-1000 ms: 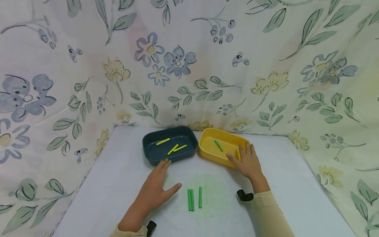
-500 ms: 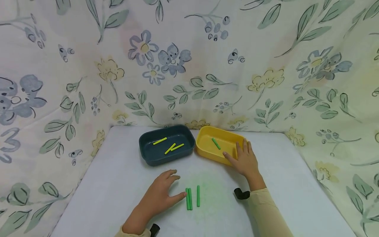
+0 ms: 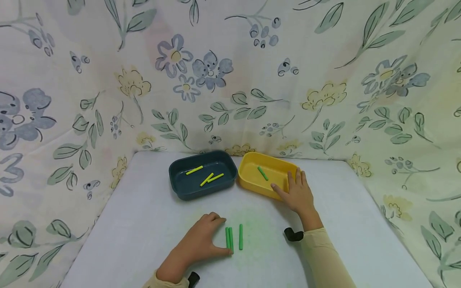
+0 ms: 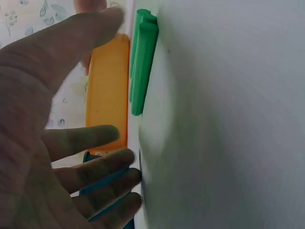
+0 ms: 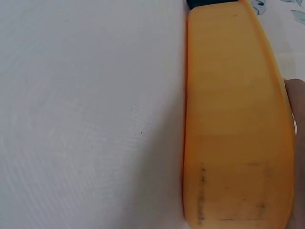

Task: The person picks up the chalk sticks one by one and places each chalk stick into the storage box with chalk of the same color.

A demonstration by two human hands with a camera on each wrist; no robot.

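Note:
My left hand [image 3: 203, 239] is low over the white table, thumb and fingers spread around a close pair of slim green sticks [image 3: 229, 239]. In the left wrist view the thumb tip is near one end of the green sticks [image 4: 144, 64], and the fingers look apart from them. A third green stick [image 3: 241, 237] lies just to the right. My right hand [image 3: 298, 195] rests with fairly straight fingers over the right end of the yellow tray [image 3: 257, 189], which holds one green stick [image 3: 263, 173]. The right wrist view shows mostly the yellow tray's side [image 5: 233, 109].
A dark teal tray [image 3: 201, 194] with three yellow sticks [image 3: 207, 179] stands left of the yellow one. Faint green smudges mark the table [image 3: 263, 228]. Floral cloth [image 3: 230, 132] hangs behind and along both sides.
My left hand has moved from beside the teal tray down and right to the pair of green sticks. The right hand has stayed at the yellow tray. The head view has shifted slightly.

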